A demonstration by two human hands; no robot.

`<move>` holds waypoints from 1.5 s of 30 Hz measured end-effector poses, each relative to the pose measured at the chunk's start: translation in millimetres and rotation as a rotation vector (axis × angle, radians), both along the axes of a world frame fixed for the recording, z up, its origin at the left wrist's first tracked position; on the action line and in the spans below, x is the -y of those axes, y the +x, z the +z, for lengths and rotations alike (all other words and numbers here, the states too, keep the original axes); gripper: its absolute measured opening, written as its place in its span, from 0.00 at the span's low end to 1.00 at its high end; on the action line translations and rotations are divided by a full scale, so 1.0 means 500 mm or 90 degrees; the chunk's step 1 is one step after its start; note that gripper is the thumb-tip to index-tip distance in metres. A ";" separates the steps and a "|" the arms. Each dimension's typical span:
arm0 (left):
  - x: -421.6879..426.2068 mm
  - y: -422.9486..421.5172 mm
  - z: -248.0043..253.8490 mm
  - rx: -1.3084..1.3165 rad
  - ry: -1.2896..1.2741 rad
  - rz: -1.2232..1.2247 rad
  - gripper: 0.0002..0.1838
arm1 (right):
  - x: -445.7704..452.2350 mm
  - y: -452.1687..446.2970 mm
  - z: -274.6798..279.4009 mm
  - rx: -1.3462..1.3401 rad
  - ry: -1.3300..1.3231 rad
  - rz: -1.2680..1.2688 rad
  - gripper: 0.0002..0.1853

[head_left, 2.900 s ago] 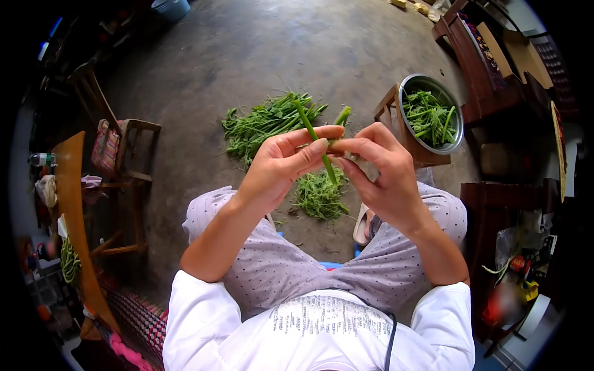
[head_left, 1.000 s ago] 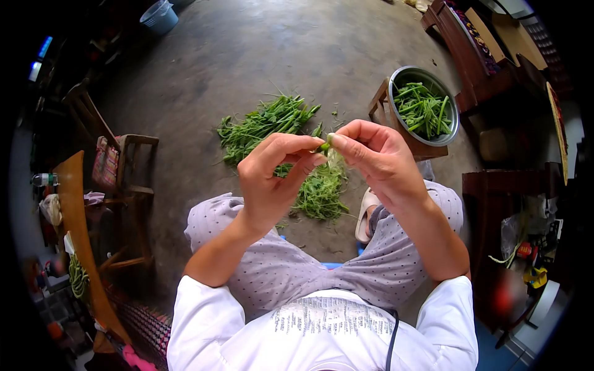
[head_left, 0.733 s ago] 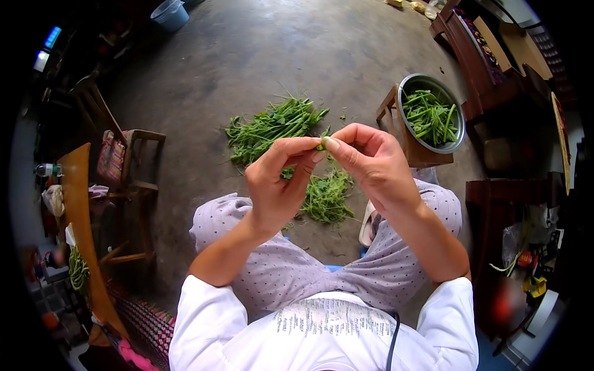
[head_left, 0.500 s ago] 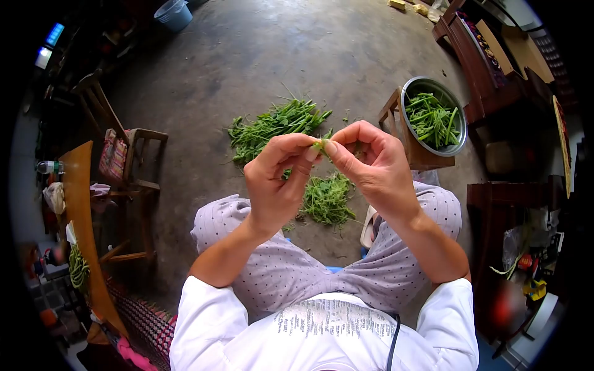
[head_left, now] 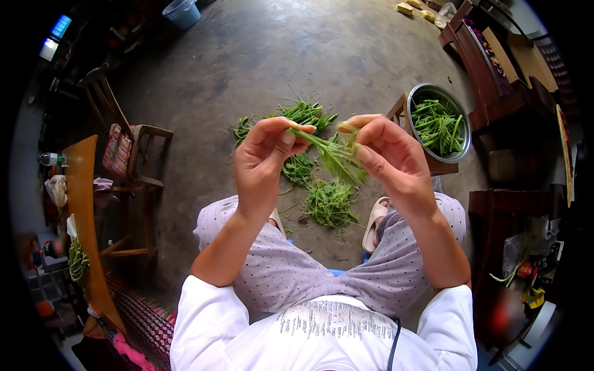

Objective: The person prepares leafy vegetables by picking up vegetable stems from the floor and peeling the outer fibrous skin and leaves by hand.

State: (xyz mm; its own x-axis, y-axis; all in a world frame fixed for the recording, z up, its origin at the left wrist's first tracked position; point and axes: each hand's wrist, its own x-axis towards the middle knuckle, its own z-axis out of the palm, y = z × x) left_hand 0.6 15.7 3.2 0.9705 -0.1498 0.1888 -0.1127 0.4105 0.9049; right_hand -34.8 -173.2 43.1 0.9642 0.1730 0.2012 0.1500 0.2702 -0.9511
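Observation:
My left hand (head_left: 266, 154) pinches one end of a green stem (head_left: 318, 142) between thumb and fingertips. Leaves or thin peel (head_left: 343, 164) spread from the stem toward my right hand (head_left: 396, 157), whose thumb and fingers are closed on a pale green strip (head_left: 348, 133). Beyond my hands a heap of leafy green stalks (head_left: 303, 114) lies on the floor, partly hidden by my left hand. Nearer my feet is a smaller pile of fine green scraps (head_left: 330, 203). A metal basin (head_left: 465, 127) at the right holds several cut green stems (head_left: 438, 123).
The basin rests on a wooden stool (head_left: 438, 166). At the left are a wooden chair (head_left: 139, 139) and a wooden board edge (head_left: 83, 198). A blue basket (head_left: 181, 13) stands at the far left. Dark red wooden furniture (head_left: 489, 93) lines the right side.
My hands, which met fingertip to fingertip over a small green piece, have moved apart. The stem with its leaves or peel now stretches between them. The view has shifted slightly.

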 end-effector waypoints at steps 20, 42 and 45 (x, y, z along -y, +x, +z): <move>-0.083 0.035 0.005 -0.101 0.018 0.129 0.08 | 0.125 -0.004 -0.007 -0.044 -0.527 -0.045 0.03; -0.046 0.017 0.004 -0.193 -0.048 -0.073 0.14 | -0.012 -0.017 -0.026 -0.092 -0.326 -0.041 0.07; -0.039 0.010 0.013 -0.187 -0.063 -0.091 0.15 | -0.007 -0.018 -0.036 -0.099 -0.341 -0.034 0.07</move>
